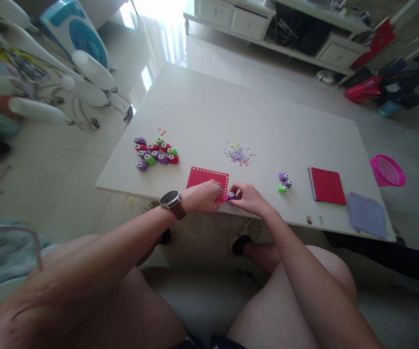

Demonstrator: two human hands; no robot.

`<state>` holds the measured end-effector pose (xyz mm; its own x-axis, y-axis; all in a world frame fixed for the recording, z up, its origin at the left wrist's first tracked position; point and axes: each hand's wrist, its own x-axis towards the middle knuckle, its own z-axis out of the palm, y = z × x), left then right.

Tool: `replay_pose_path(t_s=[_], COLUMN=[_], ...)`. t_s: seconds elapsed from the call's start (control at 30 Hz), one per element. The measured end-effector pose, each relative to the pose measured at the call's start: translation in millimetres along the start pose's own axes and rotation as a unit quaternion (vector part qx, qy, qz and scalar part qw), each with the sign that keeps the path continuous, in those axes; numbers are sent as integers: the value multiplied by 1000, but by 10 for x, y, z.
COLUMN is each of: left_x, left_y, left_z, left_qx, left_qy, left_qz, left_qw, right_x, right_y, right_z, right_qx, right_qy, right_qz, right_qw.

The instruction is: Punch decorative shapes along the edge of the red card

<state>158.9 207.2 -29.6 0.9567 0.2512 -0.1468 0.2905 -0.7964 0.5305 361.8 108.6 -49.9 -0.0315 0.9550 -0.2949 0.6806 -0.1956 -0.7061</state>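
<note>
A red sheet of paper (205, 178) lies at the near edge of the table, with small cut-out shapes along its far and right sides. My left hand (207, 195), a watch on its wrist, rests over the sheet with curled fingers gripping it near the right corner. In my right hand (250, 198) is a small purple craft punch (231, 196), held between thumb and fingers at the sheet's right near corner. Whether the paper sits inside the punch's slot is too small to tell. Beyond the sheet lies a pile of tiny purple, yellow and red paper bits (239, 154).
Several purple, red and green punches (154, 154) are grouped on the left of the white table (209, 106). Three more punches (285, 183) stand to the right, near a red paper stack (327, 186) and purple sheets (367, 215). A pink basket (388, 170) is beyond the right edge.
</note>
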Motion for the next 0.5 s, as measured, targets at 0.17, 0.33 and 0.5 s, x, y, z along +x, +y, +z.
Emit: replay_pose_path(t_s=[0.17, 0.33, 0.5], left_x=[2, 5, 5], left_y=[-3, 5, 10], left_z=[1, -10, -10], left_qx=[-3, -1, 0], left_qy=[-2, -9, -9], left_qz=[-2, -8, -10], left_qw=[1000, 1000, 1000], right_x=[4, 0, 3], right_y=[-1, -5, -10], right_z=[-4, -3, 7], right_qx=[3, 19, 28], right_qy=[0, -4, -4], right_qz=[4, 13, 26], right_qw=[1000, 1000, 999])
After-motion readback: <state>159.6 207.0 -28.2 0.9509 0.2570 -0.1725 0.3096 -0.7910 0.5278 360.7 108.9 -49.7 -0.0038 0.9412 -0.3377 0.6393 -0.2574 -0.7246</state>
